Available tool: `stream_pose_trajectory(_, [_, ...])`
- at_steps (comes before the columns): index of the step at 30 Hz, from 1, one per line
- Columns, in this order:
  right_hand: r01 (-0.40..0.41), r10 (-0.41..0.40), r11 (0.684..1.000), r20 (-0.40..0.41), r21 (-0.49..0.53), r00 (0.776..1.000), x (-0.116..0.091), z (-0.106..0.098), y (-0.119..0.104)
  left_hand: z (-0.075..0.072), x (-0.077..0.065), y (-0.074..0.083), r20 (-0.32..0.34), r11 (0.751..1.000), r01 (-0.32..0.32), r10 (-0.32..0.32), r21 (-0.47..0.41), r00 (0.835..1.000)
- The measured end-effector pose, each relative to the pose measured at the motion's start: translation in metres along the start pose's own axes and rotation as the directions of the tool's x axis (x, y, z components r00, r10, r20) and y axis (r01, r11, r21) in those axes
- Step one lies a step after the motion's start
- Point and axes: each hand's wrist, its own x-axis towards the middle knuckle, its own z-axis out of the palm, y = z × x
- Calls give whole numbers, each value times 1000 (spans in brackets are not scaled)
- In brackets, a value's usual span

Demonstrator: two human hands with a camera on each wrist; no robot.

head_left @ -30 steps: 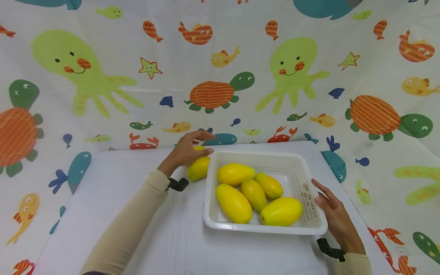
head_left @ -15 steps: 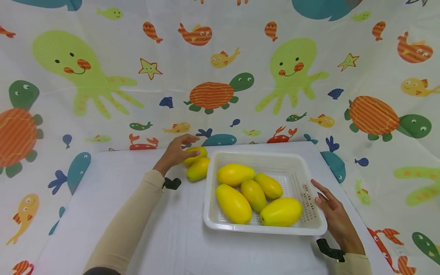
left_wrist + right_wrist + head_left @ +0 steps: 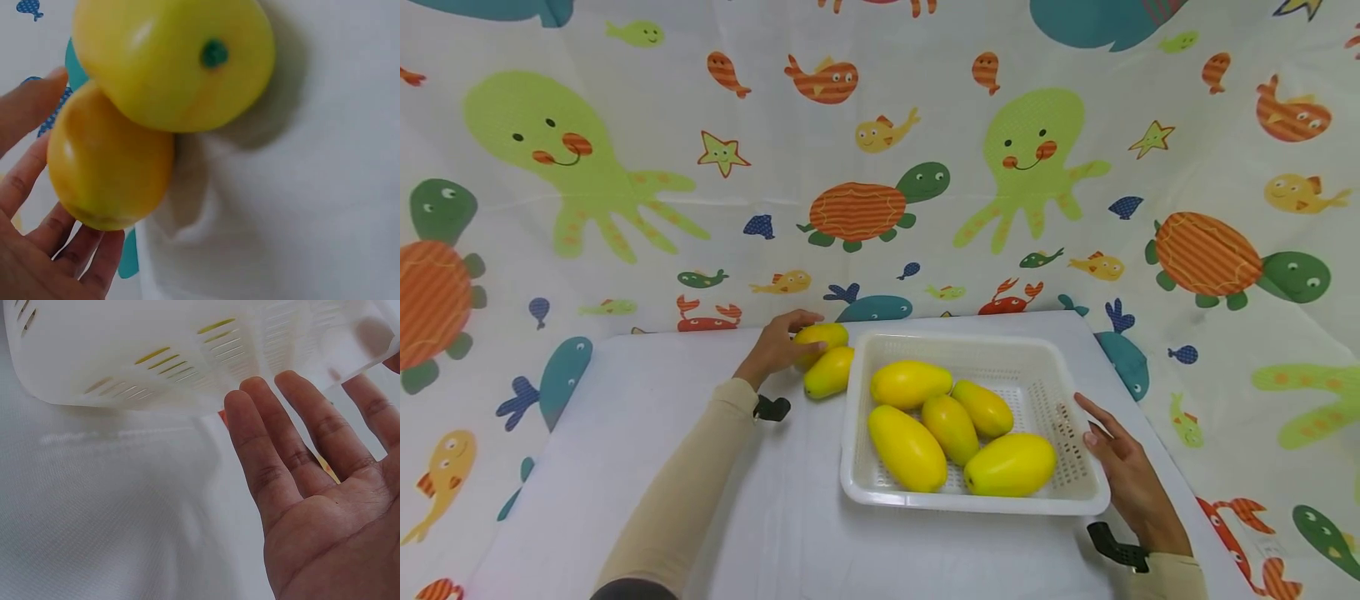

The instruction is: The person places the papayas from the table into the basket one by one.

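My left hand [image 3: 772, 348] has its fingers and thumb around a yellow mango [image 3: 823, 335] at the far edge of the table. In the left wrist view the fingers curl under this mango [image 3: 112, 162]. A second yellow mango [image 3: 830, 372] lies against it on the near side, beside the white plastic basket [image 3: 966, 500]. Several yellow mangoes [image 3: 908, 450] rest in the basket. My right hand [image 3: 1131, 475] is at the basket's right side, with fingertips at the rim. The right wrist view shows its fingers [image 3: 259, 437] nearly straight, close to the slotted basket wall [image 3: 162, 337].
A white cloth covers the table [image 3: 760, 517]. Behind and beside it hangs a curtain [image 3: 880, 83] printed with sea animals. Each wrist wears a black camera mount, one on the left [image 3: 771, 408] and one on the right [image 3: 1116, 546].
My left hand has moved left and down from above the far mango, and its fingers now close round that mango. The right hand and the basket have stayed in place.
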Motion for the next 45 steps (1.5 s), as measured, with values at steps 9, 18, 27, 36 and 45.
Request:
stream_pose_trajectory(9, [3,-3,1000,-1,-15,1000,0,1,0,2,2,-6,19,999,5,-4,-47,1000])
stream_pose_trajectory(18, [7,-7,1000,-2,-15,1000,-1,0,1,-8,1,-2,-37,997,-39,37,-65,999])
stream_pose_trajectory(27, [-1,1,1000,7,-14,1000,0,-2,2,-24,-9,24,-72,986,-137,131,-92,989])
stream_pose_trajectory(36, [33,-33,999,17,-12,999,2,-2,3,-20,-15,63,-76,950,-294,287,-110,955])
stream_pose_trajectory(45, [20,-20,1000,5,-23,1000,2,-1,2,3,-23,107,14,881,-449,456,-149,890])
